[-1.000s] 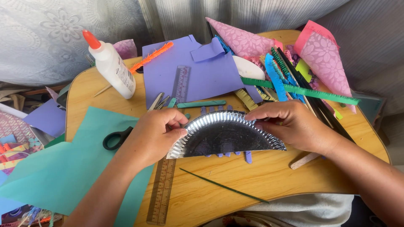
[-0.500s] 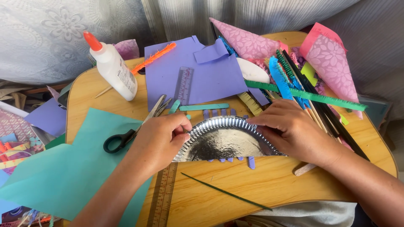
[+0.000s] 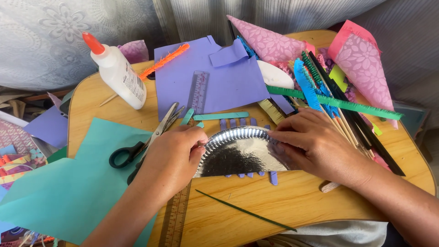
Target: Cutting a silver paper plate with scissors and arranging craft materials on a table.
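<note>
A silver foil half-plate (image 3: 238, 155) lies flat on the round wooden table (image 3: 292, 208), with short purple paper strips (image 3: 273, 177) sticking out under its straight edge and above its rim. My left hand (image 3: 171, 158) pinches the plate's left rim. My right hand (image 3: 315, 146) presses on its right side, fingers spread over the rim.
Black-handled scissors (image 3: 141, 148) lie left of the plate on a teal sheet (image 3: 68, 192). A glue bottle (image 3: 116, 71), purple paper (image 3: 219, 77), a clear ruler (image 3: 198, 91), a wooden ruler (image 3: 176, 219), a thin green stick (image 3: 244, 210), fringed sticks (image 3: 334, 103) and pink cones (image 3: 361, 59) crowd the table.
The plate has been lowered from tilted to flat on the table. Both hands moved down with it and now press its rim.
</note>
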